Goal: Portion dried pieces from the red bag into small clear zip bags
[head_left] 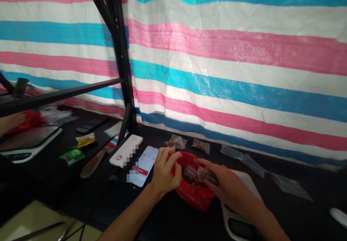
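A red plastic bag (193, 199) lies open on the dark table, with small clear packets and loose brown bits inside it. My left hand (166, 172) is closed on the left rim of this bag, its fingers curled. Reaching in over the opposite rim, my right hand (226, 181) has its thumb and fingers around a small clear bag (211, 177) with something dark in it. What exactly that bag contains is too blurred to tell. Beneath my right forearm is a white digital scale (229, 224), partly hidden.
Behind the red bag lie two filled clear packets (176, 142) (200, 146). Flat clear bags (253, 163) stretch to the right. A phone (148, 166) with a timer and a white power bank (126, 151) are at left. Beyond a black post (123, 56), another person's hand (13, 122) touches a red bag.
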Action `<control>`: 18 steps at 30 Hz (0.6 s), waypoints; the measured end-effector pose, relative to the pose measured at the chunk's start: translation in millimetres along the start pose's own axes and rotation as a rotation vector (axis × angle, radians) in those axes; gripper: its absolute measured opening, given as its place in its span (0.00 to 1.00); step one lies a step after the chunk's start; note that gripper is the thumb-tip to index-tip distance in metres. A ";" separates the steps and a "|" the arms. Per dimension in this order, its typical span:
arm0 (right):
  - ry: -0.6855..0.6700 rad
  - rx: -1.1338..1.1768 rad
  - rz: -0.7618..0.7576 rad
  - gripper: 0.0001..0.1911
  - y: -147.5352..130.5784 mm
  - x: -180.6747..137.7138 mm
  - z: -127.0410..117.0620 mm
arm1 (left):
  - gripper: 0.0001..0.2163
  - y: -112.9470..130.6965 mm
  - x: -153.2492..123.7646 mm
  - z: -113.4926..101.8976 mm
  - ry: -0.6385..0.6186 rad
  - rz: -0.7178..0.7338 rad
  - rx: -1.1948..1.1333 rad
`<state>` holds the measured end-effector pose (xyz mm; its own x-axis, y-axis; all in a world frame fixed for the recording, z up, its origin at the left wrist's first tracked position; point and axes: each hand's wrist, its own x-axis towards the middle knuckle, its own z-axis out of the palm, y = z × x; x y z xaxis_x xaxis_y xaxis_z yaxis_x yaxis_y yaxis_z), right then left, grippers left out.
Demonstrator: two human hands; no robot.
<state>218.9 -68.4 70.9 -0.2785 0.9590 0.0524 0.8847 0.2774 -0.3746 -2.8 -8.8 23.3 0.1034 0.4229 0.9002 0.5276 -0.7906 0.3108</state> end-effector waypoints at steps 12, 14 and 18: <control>0.128 0.227 0.049 0.21 15.2 -7.0 -4.9 | 0.14 -1.2 -2.8 -0.2 -0.035 -0.003 0.007; 0.165 0.328 0.091 0.20 25.6 -11.6 -11.5 | 0.14 -2.3 -2.1 -0.2 -0.033 -0.004 0.001; 0.256 0.388 0.178 0.20 55.1 -28.0 -26.5 | 0.14 -3.1 0.1 0.0 -0.025 0.001 -0.007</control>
<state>285.3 -78.5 73.3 0.0081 0.9865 0.1634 0.6927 0.1123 -0.7124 -4.4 -6.3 22.5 0.1252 0.4330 0.8927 0.5214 -0.7942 0.3121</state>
